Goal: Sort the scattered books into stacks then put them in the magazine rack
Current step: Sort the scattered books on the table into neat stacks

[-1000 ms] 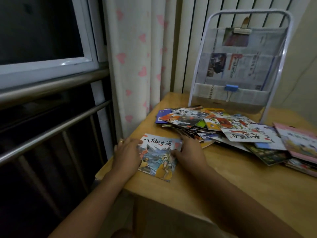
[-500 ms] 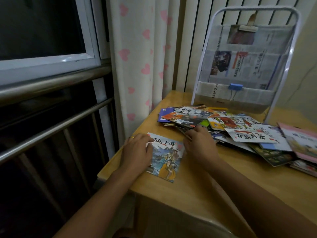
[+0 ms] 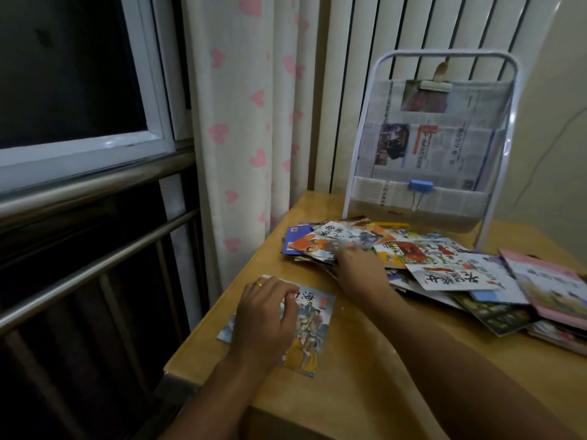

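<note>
- Left hand lies on a single book near the table's front left corner, palm down, fingers loosely bent with the tips touching the cover; a ring shows on one finger.
- Right hand reaches into the near left edge of the book pile, its fingertips at a picture book with an orange cover; the fingers are partly hidden among the covers, so I cannot tell whether this grip pinches the book or only touches it.
- Single book lies flat and apart from the pile, cover up, with bare table between them.
- Pile sprawls loose and overlapping across the back and right of the table, reaching the right edge of view, where a pink-covered book lies on top.
- Rack stands upright behind the pile, a white tube frame lined with newspaper; a blue binder clip sits on its lower pocket, a pale clip at the top.
- Curtain with pink hearts hangs just left of the table, beside a window and metal rails.
</note>
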